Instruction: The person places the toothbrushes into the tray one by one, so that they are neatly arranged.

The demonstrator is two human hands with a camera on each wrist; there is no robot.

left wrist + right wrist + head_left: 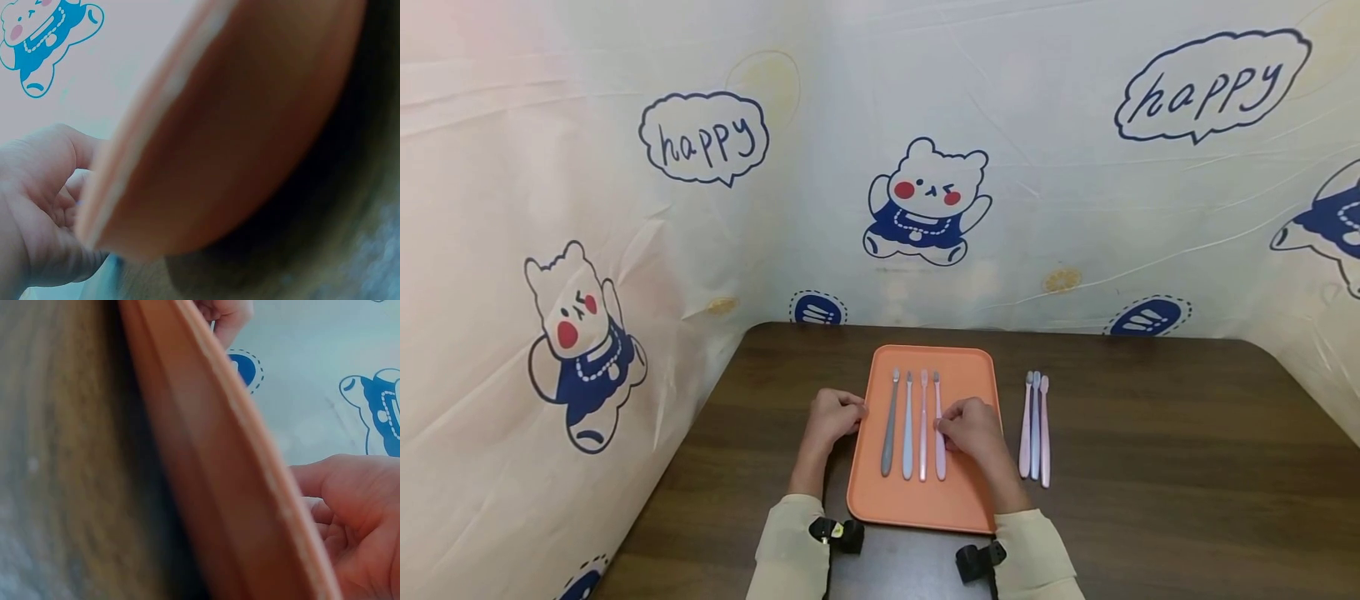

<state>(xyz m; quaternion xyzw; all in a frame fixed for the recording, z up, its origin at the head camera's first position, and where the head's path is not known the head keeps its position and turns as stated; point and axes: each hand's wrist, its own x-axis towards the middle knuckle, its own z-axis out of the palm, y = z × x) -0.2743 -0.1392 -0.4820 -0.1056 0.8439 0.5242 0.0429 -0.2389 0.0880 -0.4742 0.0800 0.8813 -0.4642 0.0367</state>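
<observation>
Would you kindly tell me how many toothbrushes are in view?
7: four toothbrushes side by side on the orange tray, the rightmost at the right hand; three more close together on the table, right of the tray.

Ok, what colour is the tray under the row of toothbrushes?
The tray is plain orange, seen best in the head view.

Soft, even light around the fingers (951,422) in the head view, pretty clear. Wrist cams are rough tho: blurry tray (250,125) cutting in front of the fingers, dark shadow underneath.
</observation>
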